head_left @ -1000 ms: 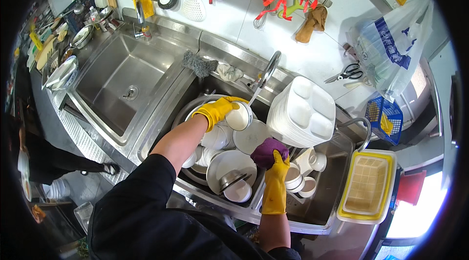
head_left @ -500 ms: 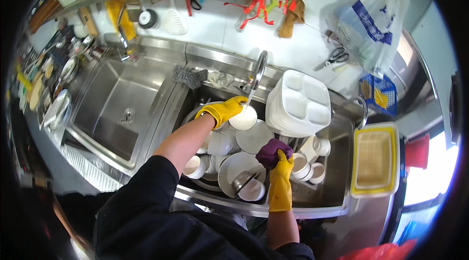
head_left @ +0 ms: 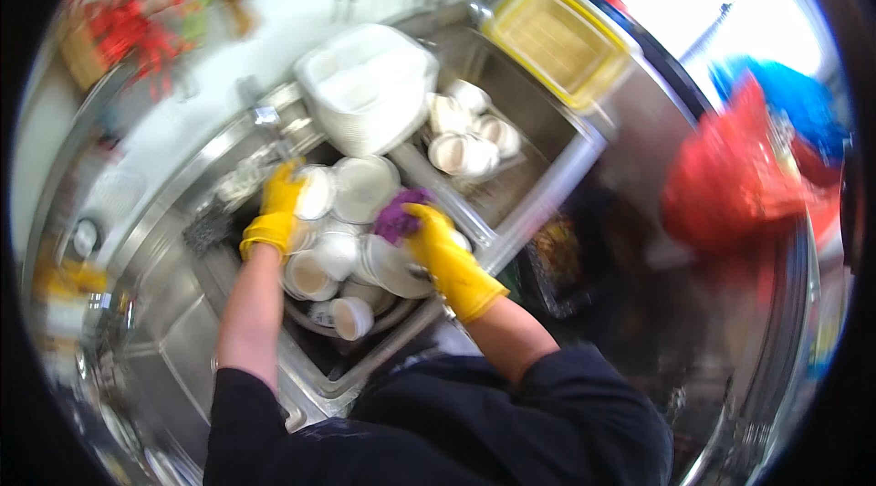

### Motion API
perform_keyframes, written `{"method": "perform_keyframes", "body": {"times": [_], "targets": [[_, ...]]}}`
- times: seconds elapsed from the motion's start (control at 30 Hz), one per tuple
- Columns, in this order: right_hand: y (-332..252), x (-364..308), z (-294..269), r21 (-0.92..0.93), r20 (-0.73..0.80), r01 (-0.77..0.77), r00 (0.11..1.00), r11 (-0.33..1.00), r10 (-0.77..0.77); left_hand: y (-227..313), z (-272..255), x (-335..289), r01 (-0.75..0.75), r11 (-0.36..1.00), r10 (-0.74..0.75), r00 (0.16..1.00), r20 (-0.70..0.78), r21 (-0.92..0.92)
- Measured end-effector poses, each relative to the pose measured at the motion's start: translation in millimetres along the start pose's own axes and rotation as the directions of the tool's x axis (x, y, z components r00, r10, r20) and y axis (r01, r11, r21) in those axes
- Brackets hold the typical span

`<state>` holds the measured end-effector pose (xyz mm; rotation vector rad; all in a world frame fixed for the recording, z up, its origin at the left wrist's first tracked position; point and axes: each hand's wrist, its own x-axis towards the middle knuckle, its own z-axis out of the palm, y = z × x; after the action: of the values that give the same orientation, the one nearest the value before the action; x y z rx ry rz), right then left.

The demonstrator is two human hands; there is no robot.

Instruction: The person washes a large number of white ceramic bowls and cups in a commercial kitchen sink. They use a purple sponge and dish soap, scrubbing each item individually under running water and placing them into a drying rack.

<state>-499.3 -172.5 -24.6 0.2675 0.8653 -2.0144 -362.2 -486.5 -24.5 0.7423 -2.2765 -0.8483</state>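
My left hand [head_left: 276, 208], in a yellow rubber glove, grips the left rim of a white bowl [head_left: 316, 193] below the tap [head_left: 265, 114]. Motion blur softens its fingers. In my right hand [head_left: 447, 262], gloved in yellow too, a bunched purple cloth [head_left: 399, 218] is held over the dishes. A round white plate [head_left: 365, 188] lies between the bowl and the cloth. White bowls [head_left: 336, 253] and small cups [head_left: 351, 317] are heaped in the sink beneath both hands. Part of a larger plate [head_left: 392, 269] shows beside my right glove.
A tall stack of white compartment trays [head_left: 365, 89] stands behind the sink. The right basin [head_left: 538, 144] holds several white cups [head_left: 474, 144]. Farther right are a yellow-rimmed basket [head_left: 561, 39] and a red plastic bag [head_left: 730, 176]. Grey steel wool [head_left: 208, 229] sits left of the tap.
The view has turned to the right, bringing the red and blue bags into sight and blurring the picture. My left hand stays at the bowl; my right hand still holds the purple cloth.
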Motion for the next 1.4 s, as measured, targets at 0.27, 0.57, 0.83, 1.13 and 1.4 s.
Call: {"method": "perform_keyframes", "body": {"times": [0.27,0.57,0.83,1.13,1.4], "targets": [[21.9,9.9,32.1,-0.399,0.029,0.274,0.958,0.875,-0.287,36.6,-1.7,-9.4,0.776,0.322,-0.472,0.628,0.618,-0.542],[110.1,94.0,41.4,-0.265,-0.096,0.421,0.884,0.868,-0.458,14.5,-9.4,42.9,-0.137,0.991,0.128,0.952,0.278,0.013],[103.7,112.1,77.9,-0.098,-0.023,0.212,0.976,0.972,-0.216,-41.8,-9.9,15.4,0.592,0.560,-0.437,0.805,0.401,-0.579],[131.2,120.9,71.2,-0.111,-0.079,0.332,0.937,0.937,-0.341,-19.9,-4.4,23.6,-0.072,0.996,0.077,0.993,0.093,-0.060],[110.8,102.9,70.5,-0.068,-0.194,0.236,0.950,0.969,-0.245,9.5,-1.3,26.3,-0.324,0.916,0.336,0.942,-0.011,0.235]]}}
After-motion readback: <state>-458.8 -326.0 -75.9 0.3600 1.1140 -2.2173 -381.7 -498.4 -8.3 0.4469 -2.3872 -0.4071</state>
